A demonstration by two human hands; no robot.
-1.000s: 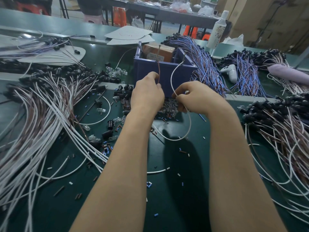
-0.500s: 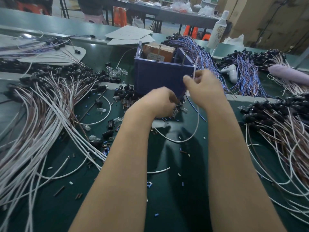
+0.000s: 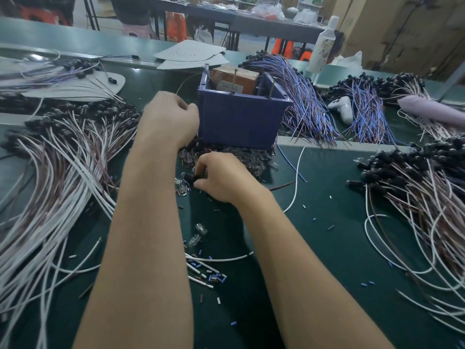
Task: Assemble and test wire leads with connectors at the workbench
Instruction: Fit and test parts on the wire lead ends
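My right hand (image 3: 221, 177) rests low on the green mat in front of the blue bin (image 3: 239, 122). It pinches a small black connector (image 3: 190, 178) at the edge of a heap of clear and black parts (image 3: 241, 157). A brown wire (image 3: 280, 186) and a white wire (image 3: 295, 182) trail from under that hand to the right across the mat. My left hand (image 3: 171, 117) hovers beside the bin's left wall, fingers curled into a fist, with nothing visible in it.
Thick bundles of white-and-brown leads lie at the left (image 3: 63, 172) and the right (image 3: 415, 197). Blue-and-brown leads (image 3: 307, 107) spread behind the bin. A white bottle (image 3: 323, 44) and a white handheld tool (image 3: 343, 108) stand at the back right. Cut wire scraps (image 3: 206, 270) dot the mat.
My right hand dropped from the bin's front wall to the parts heap, and the white wire loop now lies on the mat. My left hand rose from the heap to the bin's left side.
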